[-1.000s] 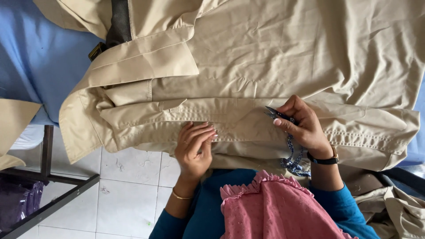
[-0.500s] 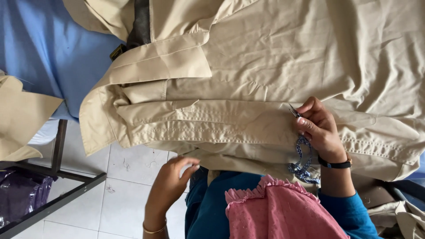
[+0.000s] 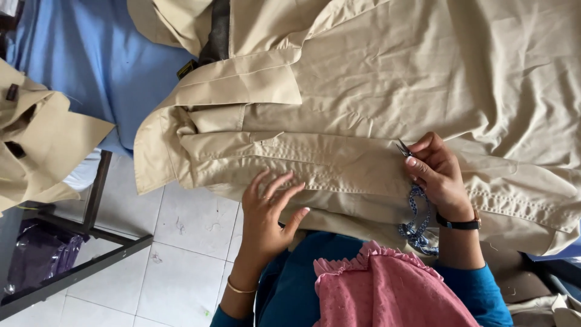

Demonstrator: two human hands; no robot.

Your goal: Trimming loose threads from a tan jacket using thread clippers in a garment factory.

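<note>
A beige garment point(image 3: 363, 91) lies spread in front of me, its stitched edge band point(image 3: 327, 163) running left to right. My left hand point(image 3: 269, 212) is at the band's lower edge with fingers spread, holding nothing. My right hand point(image 3: 439, 175) rests on the band further right and pinches small metal thread snips point(image 3: 403, 148), their tips pointing up-left onto the cloth. A blue patterned cord point(image 3: 416, 218) hangs down from that hand. A black band is on my right wrist, a thin bangle on the left.
Blue cloth point(image 3: 91, 60) covers the surface at upper left. Another beige garment point(image 3: 42, 145) lies at the left edge. Below it stands a dark metal frame point(image 3: 91, 260) over white floor tiles point(image 3: 181, 242). A pink cloth point(image 3: 387, 290) lies on my lap.
My left hand dropped off the band towards my lap, then came back up to its lower edge with fingers spread. My right hand stayed on the band with the snips.
</note>
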